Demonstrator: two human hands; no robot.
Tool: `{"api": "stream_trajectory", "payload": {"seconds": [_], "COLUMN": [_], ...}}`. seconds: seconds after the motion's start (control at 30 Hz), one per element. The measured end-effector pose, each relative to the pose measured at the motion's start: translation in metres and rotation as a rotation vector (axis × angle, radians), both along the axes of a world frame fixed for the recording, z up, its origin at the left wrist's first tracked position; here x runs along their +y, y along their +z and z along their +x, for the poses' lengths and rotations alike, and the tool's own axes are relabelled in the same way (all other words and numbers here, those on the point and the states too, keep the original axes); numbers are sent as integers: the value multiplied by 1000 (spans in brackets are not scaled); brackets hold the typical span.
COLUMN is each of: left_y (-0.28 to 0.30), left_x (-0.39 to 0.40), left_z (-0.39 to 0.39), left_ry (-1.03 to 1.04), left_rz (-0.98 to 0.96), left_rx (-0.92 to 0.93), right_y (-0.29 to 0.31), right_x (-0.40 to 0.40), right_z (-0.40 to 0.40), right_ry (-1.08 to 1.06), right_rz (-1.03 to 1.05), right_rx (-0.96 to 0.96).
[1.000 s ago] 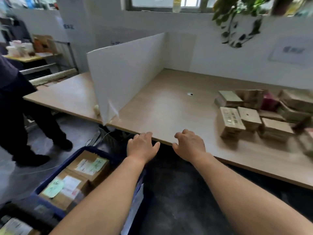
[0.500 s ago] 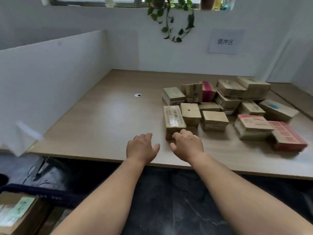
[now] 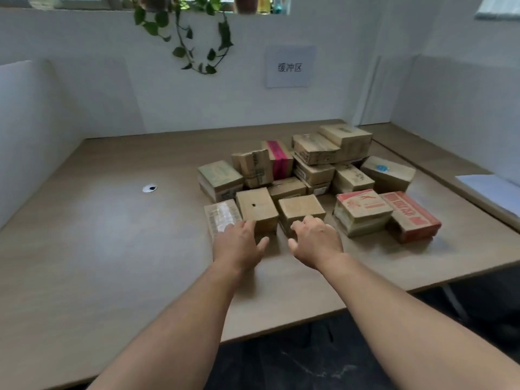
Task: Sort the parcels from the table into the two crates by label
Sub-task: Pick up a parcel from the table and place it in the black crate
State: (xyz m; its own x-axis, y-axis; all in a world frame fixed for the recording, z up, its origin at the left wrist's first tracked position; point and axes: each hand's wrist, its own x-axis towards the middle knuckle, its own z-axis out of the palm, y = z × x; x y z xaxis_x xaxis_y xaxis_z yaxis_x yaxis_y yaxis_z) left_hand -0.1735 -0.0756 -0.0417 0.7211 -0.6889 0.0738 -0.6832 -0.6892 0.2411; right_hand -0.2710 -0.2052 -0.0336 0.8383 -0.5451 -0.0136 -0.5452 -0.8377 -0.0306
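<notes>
Two bare hands reach over the wooden surface (image 3: 98,249) toward a cluster of cardboard parcels. Left hand (image 3: 237,243) palm down, fingers spread and fairly straight, tips at the near end of a taped parcel (image 3: 222,216) with a glossy label on top; grip released, nothing held, and contact with the parcel cannot be told for sure. Right hand (image 3: 316,242) palm down, fingers loosely curled, tips at the near edge of a plain brown parcel (image 3: 301,209); looks like it touches the front face, but no clear clasp, so grip reads as released.

Between those two sits another plain parcel with a small dark hole (image 3: 256,206) on top, just beside both hands. Behind: a greenish-printed parcel (image 3: 219,175), an upright crumpled box (image 3: 253,167), a box with pink tape (image 3: 278,159) touching it, then stacked brown boxes further back right, top one (image 3: 346,136) the highest. Right side: a parcel with a blue sticker (image 3: 388,171), a red-and-white printed box (image 3: 363,209), and a red printed box (image 3: 410,216) touching it at the far right of the pile. All parcels are on the surface, right of centre.

No crate in view. A small white disc with a dark centre (image 3: 149,188) lies on the surface, well apart to the left. White partition panel (image 3: 25,130) on the left side, white wall behind with a paper sign (image 3: 289,67) and a trailing green plant (image 3: 194,38) above. Some white sheets (image 3: 489,190) at the right edge. Dark floor below the near edge.
</notes>
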Motion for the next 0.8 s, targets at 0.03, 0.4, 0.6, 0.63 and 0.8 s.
{"api": "stream_trajectory", "payload": {"seconds": [0.03,0.4,0.6,0.63,0.8], "left_y": [4,21,19,19,22], "left_x": [-11,-111,-169,-180,-233], "left_z": [9,102,113,113,112], "left_ry": [-24,-176,-259,-272,-303], "left_rz": [-12,-23,-40,-44,-42], "left_rx": [5,-75,-52,-53,-68], "right_y": [4,21,24,24,26], "right_x": [-9,-88,-134,-144,-202], "right_z": [7,73,71,69,64], "right_ry": [-21,-165,-237,-251,-279], "right_rz": [-3,-55,-69,-72,-46], "right_rx": [8,-4,-40,-44,-26]}}
